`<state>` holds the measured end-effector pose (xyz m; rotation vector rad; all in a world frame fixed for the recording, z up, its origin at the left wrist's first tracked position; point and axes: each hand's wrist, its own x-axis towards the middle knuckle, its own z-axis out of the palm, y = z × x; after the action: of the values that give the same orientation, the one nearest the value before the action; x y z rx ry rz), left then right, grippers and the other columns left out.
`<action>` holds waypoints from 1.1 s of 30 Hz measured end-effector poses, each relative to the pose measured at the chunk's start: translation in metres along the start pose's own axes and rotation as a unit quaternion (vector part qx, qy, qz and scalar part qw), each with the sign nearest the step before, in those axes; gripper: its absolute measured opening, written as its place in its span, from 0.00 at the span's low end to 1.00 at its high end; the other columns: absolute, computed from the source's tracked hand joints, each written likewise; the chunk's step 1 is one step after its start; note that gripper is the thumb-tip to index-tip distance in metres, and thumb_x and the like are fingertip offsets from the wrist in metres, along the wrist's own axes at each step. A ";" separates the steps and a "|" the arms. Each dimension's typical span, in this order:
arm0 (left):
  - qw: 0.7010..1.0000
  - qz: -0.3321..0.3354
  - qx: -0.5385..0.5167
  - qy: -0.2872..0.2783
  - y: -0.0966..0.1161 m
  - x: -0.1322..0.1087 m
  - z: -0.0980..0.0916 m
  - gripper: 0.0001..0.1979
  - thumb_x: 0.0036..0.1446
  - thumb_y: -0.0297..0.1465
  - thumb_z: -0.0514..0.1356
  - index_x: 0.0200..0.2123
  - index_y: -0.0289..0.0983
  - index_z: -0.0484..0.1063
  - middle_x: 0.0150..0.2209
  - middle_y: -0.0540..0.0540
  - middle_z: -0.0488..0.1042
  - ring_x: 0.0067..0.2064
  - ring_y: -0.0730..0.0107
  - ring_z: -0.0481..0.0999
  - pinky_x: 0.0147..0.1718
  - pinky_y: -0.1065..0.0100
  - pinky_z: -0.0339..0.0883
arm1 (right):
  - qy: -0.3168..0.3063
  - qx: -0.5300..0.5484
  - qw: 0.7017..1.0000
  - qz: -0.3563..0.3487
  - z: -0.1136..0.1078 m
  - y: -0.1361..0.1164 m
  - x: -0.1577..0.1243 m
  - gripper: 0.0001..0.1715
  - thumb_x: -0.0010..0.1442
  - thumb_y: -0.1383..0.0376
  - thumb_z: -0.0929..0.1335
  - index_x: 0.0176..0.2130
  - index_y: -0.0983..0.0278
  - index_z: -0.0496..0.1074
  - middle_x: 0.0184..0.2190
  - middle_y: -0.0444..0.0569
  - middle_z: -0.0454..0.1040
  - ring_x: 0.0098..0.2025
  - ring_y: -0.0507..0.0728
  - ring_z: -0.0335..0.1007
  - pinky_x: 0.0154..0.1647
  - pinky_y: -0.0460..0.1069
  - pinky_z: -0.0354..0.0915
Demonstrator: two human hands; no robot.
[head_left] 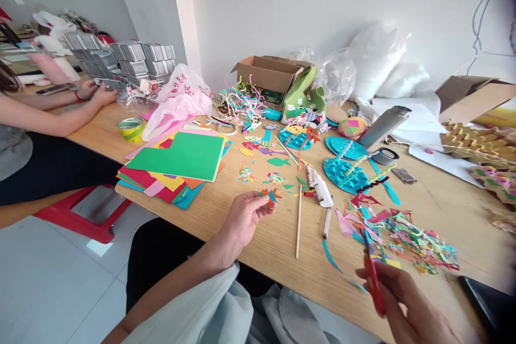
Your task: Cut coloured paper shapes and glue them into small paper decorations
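Between the thumb and fingers of my left hand (pixel 246 216) is a small orange and blue paper cutout (pixel 272 195), held just above the table's near part. My right hand (pixel 407 301), at the lower right, grips red-handled scissors (pixel 374 285), their blades pointing at the paper scraps (pixel 419 236). Past my left hand lie paper fish, among them a green fish (pixel 279 162), and little heaps of coloured paper bits (pixel 274 178). A white glue bottle (pixel 322 189), a wooden stick (pixel 299 223) and a syringe-like tube (pixel 327 220) lie between my hands.
A stack of coloured paper (pixel 177 156) lies left, beside yellow tape (pixel 132 129). Blue painted discs (pixel 344 172), a metal flask (pixel 382 126) and black tape (pixel 386 156) stand farther right. A cardboard box (pixel 266 72) is at the back. Another person's hands (pixel 99 94) are at far left.
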<state>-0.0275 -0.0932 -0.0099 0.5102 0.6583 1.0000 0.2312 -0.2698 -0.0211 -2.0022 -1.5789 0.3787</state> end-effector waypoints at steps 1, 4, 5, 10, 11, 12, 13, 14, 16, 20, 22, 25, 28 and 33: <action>1.000 0.008 0.010 0.010 -0.001 0.000 0.001 0.12 0.41 0.31 0.71 0.28 0.30 0.76 0.28 0.44 0.77 0.31 0.72 0.75 0.36 0.69 0.68 | -0.031 0.023 0.999 -0.017 0.001 -0.016 0.005 0.16 0.61 0.54 0.62 0.46 0.58 0.66 0.35 0.52 0.77 0.33 0.59 0.76 0.29 0.50 0.71; 0.998 0.032 0.031 0.032 -0.002 -0.002 0.003 0.14 0.40 0.33 0.71 0.28 0.29 0.76 0.28 0.44 0.78 0.31 0.71 0.76 0.35 0.68 0.69 | -0.028 0.070 0.996 -0.052 0.012 -0.068 0.021 0.14 0.60 0.55 0.64 0.43 0.59 0.68 0.30 0.48 0.75 0.31 0.57 0.72 0.31 0.48 0.69; 0.998 0.039 0.035 0.037 -0.001 -0.004 0.004 0.14 0.40 0.34 0.71 0.28 0.30 0.76 0.28 0.44 0.78 0.31 0.70 0.76 0.35 0.68 0.69 | -0.033 0.089 0.993 -0.070 0.017 -0.084 0.027 0.14 0.59 0.55 0.65 0.42 0.59 0.69 0.28 0.47 0.74 0.30 0.56 0.70 0.30 0.48 0.69; 0.996 0.048 0.051 0.052 0.004 -0.013 0.011 0.14 0.39 0.34 0.72 0.28 0.31 0.76 0.27 0.45 0.78 0.31 0.67 0.78 0.33 0.66 0.72 | -0.123 0.135 0.976 -0.121 0.037 -0.125 0.048 0.14 0.58 0.53 0.66 0.34 0.62 0.69 0.25 0.46 0.71 0.29 0.56 0.67 0.29 0.47 0.65; 0.996 0.047 0.055 0.055 0.005 -0.015 0.012 0.14 0.39 0.34 0.71 0.27 0.31 0.76 0.27 0.45 0.78 0.30 0.66 0.78 0.33 0.65 0.72 | -0.131 0.135 0.975 -0.119 0.040 -0.127 0.051 0.15 0.59 0.53 0.65 0.32 0.62 0.68 0.25 0.47 0.71 0.29 0.55 0.67 0.28 0.47 0.65; 0.996 0.046 0.059 0.057 0.005 -0.016 0.014 0.14 0.39 0.34 0.71 0.27 0.30 0.77 0.27 0.44 0.78 0.30 0.66 0.78 0.33 0.65 0.73 | -0.136 0.134 0.975 -0.117 0.042 -0.128 0.053 0.15 0.60 0.53 0.65 0.31 0.62 0.68 0.25 0.47 0.71 0.28 0.55 0.66 0.28 0.47 0.64; 0.995 0.045 0.062 0.059 0.005 -0.017 0.015 0.15 0.39 0.35 0.71 0.28 0.30 0.77 0.28 0.44 0.78 0.30 0.67 0.78 0.34 0.65 0.73 | -0.138 0.133 0.975 -0.114 0.044 -0.127 0.055 0.16 0.60 0.52 0.65 0.31 0.62 0.68 0.25 0.47 0.71 0.28 0.55 0.66 0.28 0.47 0.64; 0.995 0.044 0.064 0.061 0.006 -0.018 0.016 0.15 0.38 0.35 0.71 0.28 0.30 0.77 0.28 0.44 0.78 0.30 0.67 0.78 0.34 0.65 0.73 | -0.140 0.133 0.975 -0.112 0.046 -0.126 0.056 0.16 0.60 0.52 0.65 0.31 0.62 0.68 0.25 0.47 0.71 0.28 0.55 0.66 0.28 0.47 0.63; 0.995 0.042 0.063 0.063 0.005 -0.018 0.017 0.16 0.38 0.36 0.71 0.27 0.30 0.77 0.27 0.44 0.78 0.30 0.67 0.78 0.34 0.66 0.73 | -0.144 0.134 0.975 -0.108 0.049 -0.124 0.057 0.16 0.60 0.52 0.65 0.32 0.62 0.68 0.25 0.46 0.70 0.27 0.54 0.65 0.28 0.47 0.63; 0.995 0.047 0.063 0.058 0.002 -0.017 0.018 0.15 0.39 0.36 0.71 0.28 0.31 0.77 0.27 0.45 0.78 0.29 0.69 0.77 0.34 0.67 0.73 | -0.149 0.139 0.974 -0.099 0.053 -0.121 0.057 0.16 0.61 0.53 0.64 0.32 0.63 0.68 0.25 0.45 0.70 0.27 0.53 0.65 0.29 0.46 0.63; 0.995 0.051 0.067 0.054 0.001 -0.017 0.017 0.15 0.40 0.36 0.71 0.27 0.31 0.77 0.27 0.45 0.77 0.29 0.70 0.77 0.34 0.66 0.73 | -0.154 0.141 0.973 -0.096 0.054 -0.120 0.056 0.16 0.62 0.53 0.64 0.32 0.63 0.68 0.25 0.45 0.70 0.27 0.53 0.65 0.29 0.46 0.63; 0.994 0.054 0.075 0.060 -0.001 -0.016 0.016 0.14 0.40 0.36 0.71 0.27 0.30 0.77 0.26 0.45 0.77 0.29 0.69 0.76 0.34 0.66 0.72 | -0.151 0.127 0.975 -0.100 0.056 -0.119 0.054 0.16 0.62 0.53 0.64 0.32 0.63 0.68 0.24 0.45 0.69 0.26 0.53 0.64 0.28 0.46 0.62; 0.993 0.060 0.086 0.060 -0.002 -0.016 0.015 0.14 0.41 0.36 0.70 0.27 0.30 0.77 0.25 0.45 0.76 0.30 0.69 0.75 0.35 0.65 0.72 | -0.119 0.092 0.982 -0.114 0.058 -0.118 0.053 0.15 0.61 0.54 0.66 0.32 0.63 0.67 0.23 0.43 0.68 0.25 0.52 0.63 0.27 0.46 0.61; 0.992 0.063 0.100 0.052 -0.003 -0.015 0.015 0.13 0.42 0.35 0.69 0.27 0.30 0.78 0.26 0.44 0.77 0.31 0.67 0.76 0.38 0.63 0.71 | -0.074 0.039 0.984 -0.156 0.058 -0.118 0.052 0.15 0.61 0.54 0.66 0.30 0.62 0.66 0.23 0.44 0.67 0.26 0.53 0.64 0.28 0.47 0.60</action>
<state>-0.0210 -0.1090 0.0021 0.6856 0.8338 1.0906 0.1197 -0.1873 0.0065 -1.6656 -1.9035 0.4657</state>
